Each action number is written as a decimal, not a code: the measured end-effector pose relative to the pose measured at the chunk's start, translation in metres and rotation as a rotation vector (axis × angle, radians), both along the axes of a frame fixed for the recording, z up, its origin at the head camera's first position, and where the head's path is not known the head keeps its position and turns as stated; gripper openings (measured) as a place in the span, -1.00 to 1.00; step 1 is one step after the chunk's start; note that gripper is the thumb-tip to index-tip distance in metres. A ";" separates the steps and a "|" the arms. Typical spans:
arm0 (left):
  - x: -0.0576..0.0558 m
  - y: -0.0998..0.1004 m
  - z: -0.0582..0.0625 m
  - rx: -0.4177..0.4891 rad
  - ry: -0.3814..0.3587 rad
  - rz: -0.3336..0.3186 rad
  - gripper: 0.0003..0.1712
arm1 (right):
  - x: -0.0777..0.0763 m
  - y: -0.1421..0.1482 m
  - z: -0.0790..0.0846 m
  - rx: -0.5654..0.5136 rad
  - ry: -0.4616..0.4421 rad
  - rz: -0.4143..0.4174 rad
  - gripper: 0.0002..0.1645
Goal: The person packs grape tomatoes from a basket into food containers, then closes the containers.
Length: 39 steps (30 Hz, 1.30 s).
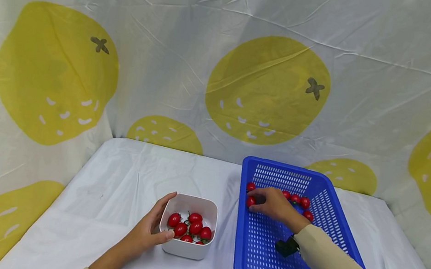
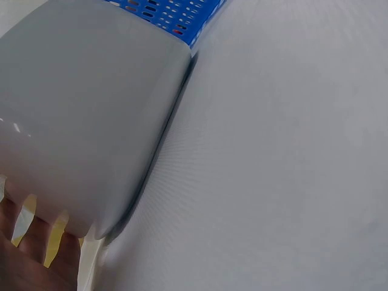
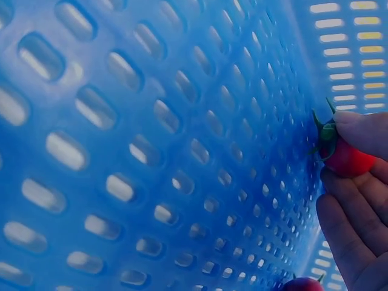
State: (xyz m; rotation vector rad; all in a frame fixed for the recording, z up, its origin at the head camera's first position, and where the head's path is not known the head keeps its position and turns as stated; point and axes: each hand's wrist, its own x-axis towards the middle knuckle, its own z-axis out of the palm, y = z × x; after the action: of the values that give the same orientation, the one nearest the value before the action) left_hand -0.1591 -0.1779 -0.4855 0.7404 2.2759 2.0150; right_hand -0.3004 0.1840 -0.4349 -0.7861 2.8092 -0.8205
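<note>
My left hand (image 1: 144,231) grips the left side of a square white container (image 1: 183,249), thumb at its front corner and fingers reaching along the side. Several red cherry tomatoes (image 1: 180,229) with green stems lie inside it. In the left wrist view, fingers (image 2: 36,239) touch the container's wall (image 2: 91,115). My right hand (image 1: 274,203) is inside a blue perforated basket (image 1: 240,236), near its left wall. It pinches a cherry tomato (image 3: 350,159) between thumb and fingers, the green stem showing in the right wrist view.
More cherry tomatoes (image 1: 304,202) lie at the far end of the basket, and one (image 1: 251,186) sits by its left wall. The white-covered table (image 1: 106,192) meets an upright white cloth with yellow fruit prints (image 1: 268,91) behind and at the sides.
</note>
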 end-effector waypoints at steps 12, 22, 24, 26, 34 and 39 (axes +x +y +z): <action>0.000 0.000 -0.001 -0.007 0.005 0.008 -0.06 | 0.000 0.004 0.012 -0.036 0.013 -0.015 -0.57; 0.000 0.000 0.001 -0.001 -0.002 0.008 -0.07 | 0.001 0.007 0.025 -0.114 -0.025 -0.073 -0.50; 0.000 0.000 0.001 -0.003 0.001 0.008 -0.07 | 0.000 0.009 0.026 -0.115 -0.012 -0.077 -0.50; 0.001 0.001 0.002 -0.006 -0.005 0.009 -0.08 | -0.001 0.010 0.027 -0.120 0.000 -0.081 -0.50; 0.001 0.001 0.002 -0.020 -0.016 0.025 -0.06 | -0.002 0.012 0.038 -0.212 -0.018 -0.117 -0.43; 0.000 0.000 0.000 -0.026 -0.009 0.028 -0.06 | 0.001 0.009 0.048 -0.296 -0.065 -0.129 -0.37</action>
State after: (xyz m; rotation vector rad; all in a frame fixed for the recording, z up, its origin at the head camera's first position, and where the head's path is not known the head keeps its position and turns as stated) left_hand -0.1590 -0.1776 -0.4852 0.6999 2.3159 1.9927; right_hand -0.2996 0.1929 -0.3873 -0.6030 2.7395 -1.2801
